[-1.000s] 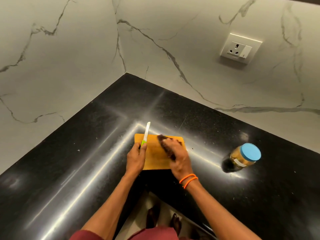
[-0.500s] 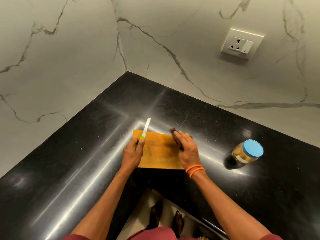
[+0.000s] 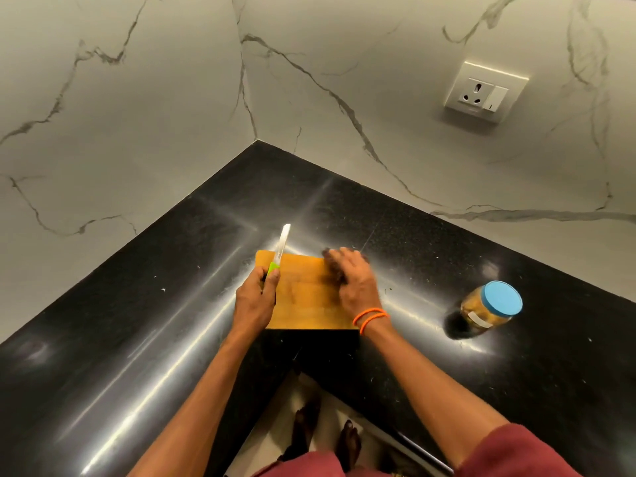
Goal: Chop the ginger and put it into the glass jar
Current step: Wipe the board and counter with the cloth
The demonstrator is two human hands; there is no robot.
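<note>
A yellow cutting board lies on the black counter near its inner corner. My left hand grips a knife by its green handle, at the board's left edge, with the white blade pointing away from me. My right hand lies over a dark piece of ginger at the board's far right corner and holds it; the hand is blurred and hides most of the ginger. The glass jar with a blue lid stands to the right, apart from both hands.
Marble walls meet in a corner behind the counter, and a wall socket sits on the right wall. The counter's front edge forms a notch just below the board, with my feet on the floor beneath.
My right hand has moved the ginger from the board's middle toward its far right corner. The left hand keeps the knife at the left edge. The view has shifted a little.
</note>
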